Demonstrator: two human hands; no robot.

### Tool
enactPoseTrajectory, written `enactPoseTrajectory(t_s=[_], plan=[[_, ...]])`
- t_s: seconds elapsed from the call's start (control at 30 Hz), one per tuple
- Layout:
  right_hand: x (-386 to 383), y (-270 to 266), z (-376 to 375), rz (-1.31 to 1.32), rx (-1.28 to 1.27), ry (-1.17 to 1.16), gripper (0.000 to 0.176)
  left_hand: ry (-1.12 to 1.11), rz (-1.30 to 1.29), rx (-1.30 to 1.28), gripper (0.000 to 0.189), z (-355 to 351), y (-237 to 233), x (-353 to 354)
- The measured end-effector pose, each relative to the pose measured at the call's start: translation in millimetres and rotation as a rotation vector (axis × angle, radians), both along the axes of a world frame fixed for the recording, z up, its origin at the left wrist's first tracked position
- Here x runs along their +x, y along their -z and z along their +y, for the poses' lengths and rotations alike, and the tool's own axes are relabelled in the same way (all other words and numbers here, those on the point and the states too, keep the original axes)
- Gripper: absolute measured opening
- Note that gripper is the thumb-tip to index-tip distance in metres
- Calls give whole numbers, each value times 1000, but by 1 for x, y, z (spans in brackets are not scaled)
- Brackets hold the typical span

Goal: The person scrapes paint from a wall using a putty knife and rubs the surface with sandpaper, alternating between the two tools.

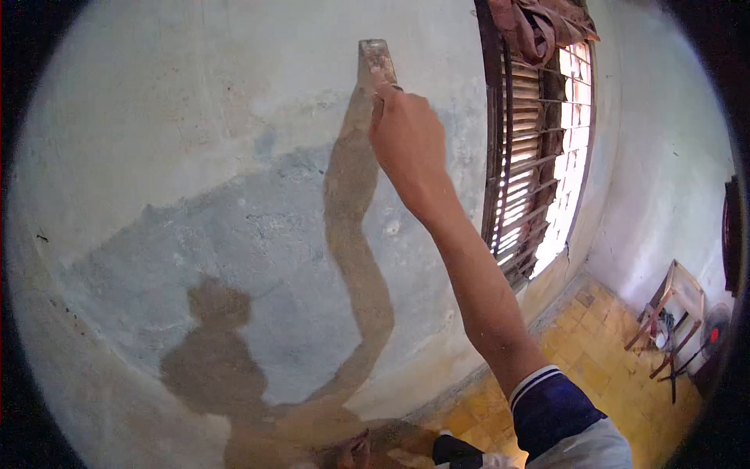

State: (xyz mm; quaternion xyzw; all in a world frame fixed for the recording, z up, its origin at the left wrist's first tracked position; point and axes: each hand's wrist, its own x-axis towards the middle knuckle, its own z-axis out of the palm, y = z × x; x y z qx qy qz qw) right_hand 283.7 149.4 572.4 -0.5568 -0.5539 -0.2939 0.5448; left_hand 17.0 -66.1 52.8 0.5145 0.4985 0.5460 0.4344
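My right hand (410, 148) is raised in front of the wall, closed around the handle of a putty knife (376, 56). The knife's stained, flat blade points upward and lies at or very close to the wall (250, 55). Most of the handle is hidden in my fingers. Below the blade spreads a large bluish-grey patch (266, 227) with a rough surface, bordered by paler wall above. My arm and head cast a dark shadow across this patch. My left hand does not show.
Right of my hand is a louvred window (531, 148) with dark bars and a bunched brown cloth (539, 31) on top. Yellow floor tiles (578, 336) lie below. A small wooden frame stand (676, 301) and a fan-like object (712, 332) stand at the far right.
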Motion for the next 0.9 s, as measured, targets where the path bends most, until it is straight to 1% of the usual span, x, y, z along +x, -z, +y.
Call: enactPoseTrajectory(t_s=[0.07, 0.13, 0.17, 0.2, 0.23, 0.27, 0.3, 0.33, 0.37, 0.4, 0.43, 0.5, 0.53, 0.57, 0.6, 0.63, 0.7, 0.73, 0.83, 0.9], plan=[[4, -3, -35, -77, -68, -46, 39, -4, -10, 1, 40, -7, 1, 6], [0, 28, -72, -69, -76, -223, 36, -14, -15, -1, 40, -11, -2, 10], [-2, 56, -84, -63, -42, -292, 37, -22, -22, -2, 40, -11, -5, 11], [-4, 90, -93, -56, -7, -362, 37, -29, -22, -5, 40, -15, -3, 12], [-2, 123, -104, 4, -194, -505, 43, -41, -26, -3, 40, -15, -7, 11], [-2, 155, -111, 22, -303, -645, 46, -54, -26, -2, 40, -16, -8, 11], [0, 193, -111, 12, -304, -813, 51, -70, -27, 0, 40, -16, -9, 9], [2, 232, -116, 142, -565, -942, 53, -85, -28, -3, 40, -17, -10, 9], [5, 289, -113, 260, -621, -1093, 53, -110, -25, -8, 40, -16, -13, 7], [6, 323, -128, 451, -861, -1059, 48, -128, -24, -12, 40, -18, -15, 7], [12, 374, -132, 332, -956, -1027, 45, -152, -19, -11, 40, -17, -18, 6], [32, 473, -148, 119, -922, -940, 38, -191, -15, -18, 40, -16, -24, 7], [44, 482, -154, 170, -912, -938, 35, -212, -11, -23, 40, -16, -26, 9], [53, 478, -161, 222, -899, -936, 32, -233, -12, -25, 40, -16, -27, 12], [67, 471, -171, 414, -991, -975, 31, -252, -13, -28, 40, -17, -28, 15], [76, 448, -182, 610, -1085, -1005, 29, -267, -14, -33, 40, -18, -28, 18], [91, 377, -177, 664, -1224, -838, 23, -291, -20, -33, 40, -20, -26, 26], [97, 353, -168, 691, -1288, -748, 20, -300, -25, -35, 40, -22, -25, 30], [115, 357, -130, 787, -716, -1027, 19, -315, -31, -42, 40, -25, -20, 39], [111, 306, -110, 839, -335, -1206, 25, -314, -35, -45, 40, -23, -18, 43]])
